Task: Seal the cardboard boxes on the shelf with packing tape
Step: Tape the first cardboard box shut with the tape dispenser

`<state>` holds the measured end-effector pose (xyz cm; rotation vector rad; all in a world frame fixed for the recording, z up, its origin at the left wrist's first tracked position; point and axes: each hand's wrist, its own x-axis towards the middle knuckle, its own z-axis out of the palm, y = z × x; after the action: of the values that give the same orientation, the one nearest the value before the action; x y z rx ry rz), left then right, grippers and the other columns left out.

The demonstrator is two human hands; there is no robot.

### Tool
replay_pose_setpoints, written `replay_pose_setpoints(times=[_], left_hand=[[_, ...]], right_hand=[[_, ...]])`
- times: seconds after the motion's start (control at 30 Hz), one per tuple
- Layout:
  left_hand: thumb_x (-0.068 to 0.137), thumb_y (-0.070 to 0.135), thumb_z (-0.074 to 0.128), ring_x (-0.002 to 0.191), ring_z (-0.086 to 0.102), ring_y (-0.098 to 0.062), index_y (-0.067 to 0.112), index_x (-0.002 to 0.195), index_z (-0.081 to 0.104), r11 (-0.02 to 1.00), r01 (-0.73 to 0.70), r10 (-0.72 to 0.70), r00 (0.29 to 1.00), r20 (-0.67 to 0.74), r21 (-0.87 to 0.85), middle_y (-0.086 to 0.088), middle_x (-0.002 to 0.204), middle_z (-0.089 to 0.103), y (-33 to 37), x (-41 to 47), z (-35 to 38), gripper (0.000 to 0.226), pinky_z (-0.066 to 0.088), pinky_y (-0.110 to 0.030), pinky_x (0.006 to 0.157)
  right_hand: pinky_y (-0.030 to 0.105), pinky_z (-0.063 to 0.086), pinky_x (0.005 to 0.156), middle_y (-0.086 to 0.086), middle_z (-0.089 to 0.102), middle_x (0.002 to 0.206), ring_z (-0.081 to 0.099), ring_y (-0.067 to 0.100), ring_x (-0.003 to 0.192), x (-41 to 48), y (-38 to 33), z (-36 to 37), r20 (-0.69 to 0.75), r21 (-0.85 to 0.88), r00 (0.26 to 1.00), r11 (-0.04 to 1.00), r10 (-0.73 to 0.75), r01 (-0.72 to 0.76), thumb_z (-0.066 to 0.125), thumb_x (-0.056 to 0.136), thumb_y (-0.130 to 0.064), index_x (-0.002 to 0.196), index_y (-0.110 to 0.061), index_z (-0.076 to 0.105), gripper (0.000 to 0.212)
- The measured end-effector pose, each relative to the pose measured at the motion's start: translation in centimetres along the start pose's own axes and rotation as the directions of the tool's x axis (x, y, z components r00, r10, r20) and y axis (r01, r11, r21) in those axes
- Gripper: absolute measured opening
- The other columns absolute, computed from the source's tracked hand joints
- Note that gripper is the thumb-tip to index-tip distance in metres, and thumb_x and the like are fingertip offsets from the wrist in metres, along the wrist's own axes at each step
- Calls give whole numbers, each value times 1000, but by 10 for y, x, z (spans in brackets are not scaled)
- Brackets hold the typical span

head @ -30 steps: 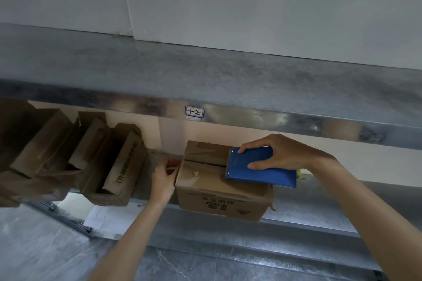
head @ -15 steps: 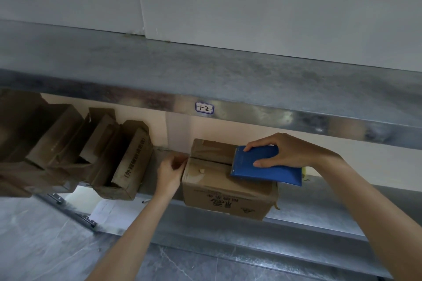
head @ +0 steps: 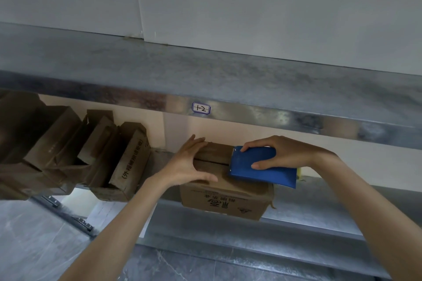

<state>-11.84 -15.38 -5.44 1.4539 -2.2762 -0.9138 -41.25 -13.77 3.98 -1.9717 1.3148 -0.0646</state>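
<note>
Brown cardboard box (head: 226, 198) on the grey metal shelf (head: 319, 219) lies under both hands, left hand (head: 187, 166) pressing flaps flat with straight fingers, right hand (head: 280, 153) gripping blue flat tape dispenser (head: 262, 166) over the seam; taping step, next probably needs a steady pull along it.

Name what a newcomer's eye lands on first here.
The blue tape dispenser, gripped by the right hand on top of the cardboard box at centre. The left hand rests open on the box's left end. Left of it, open boxes lean on the shelf.
</note>
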Motion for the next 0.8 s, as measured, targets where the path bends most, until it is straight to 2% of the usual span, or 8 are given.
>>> replay_pose_setpoints(times=[0.1,0.2,0.3,0.37,0.43,0.57,0.7,0.8], left_hand=[[53,77,76,148,-16,-4,32,157,7,982,-37,17,993,114,184,18,163,-8,-1,8,1,132,5,-42,121],[53,73,80,146,-24,-6,33,157,-1,973,-51,14,986,165,225,17,162,-17,-4,13,4,138,2,-43,121],[48,74,82,145,-27,-5,35,156,-5,967,-63,15,981,192,247,21,159,-21,-8,15,5,144,2,-39,119],[48,72,83,148,-21,-9,34,156,-3,966,-77,33,983,180,248,20,160,-15,-9,15,6,143,6,-41,121],[51,69,84,150,-8,-15,32,156,3,968,-99,65,987,148,232,15,160,-6,-9,15,7,138,16,-44,122],[48,65,87,143,17,-13,28,153,17,971,-146,138,989,55,189,13,153,12,-9,15,8,131,26,-30,116],[47,65,87,139,21,-11,28,151,20,972,-164,159,986,38,166,14,149,16,-11,14,9,129,30,-31,114],[47,62,88,138,20,-7,28,152,21,976,-176,174,984,29,131,14,149,16,-12,14,9,130,27,-27,114]], right_hand=[[19,47,90,-36,46,132,50,-4,114,-4,0,0,12,-1,1000,1000,4,-4,68,85,-55,121,-61,51,40],[15,46,81,-32,48,128,53,-4,108,-6,-1,0,33,-8,999,1000,8,-8,67,86,-54,121,-59,49,39],[17,48,80,-31,47,128,54,-3,106,-7,-2,0,54,-23,998,1000,20,-18,64,87,-55,122,-58,46,39],[19,50,81,-31,46,129,54,-2,106,-8,-3,0,62,-26,998,999,20,-19,63,88,-56,123,-58,44,39],[23,52,85,-29,46,130,54,0,108,-9,-2,1,61,-20,998,1000,19,-17,63,89,-55,123,-58,44,39],[25,51,88,-32,48,127,54,-1,109,-11,-2,2,32,10,999,1000,5,-6,65,88,-53,121,-59,47,37],[26,49,92,-34,49,125,52,-4,110,-13,-1,2,8,1,1000,1000,-14,14,66,88,-52,121,-58,50,37],[23,48,91,-38,48,124,50,-9,110,-16,1,-1,1,23,1000,999,-31,31,67,86,-54,122,-59,50,40]])
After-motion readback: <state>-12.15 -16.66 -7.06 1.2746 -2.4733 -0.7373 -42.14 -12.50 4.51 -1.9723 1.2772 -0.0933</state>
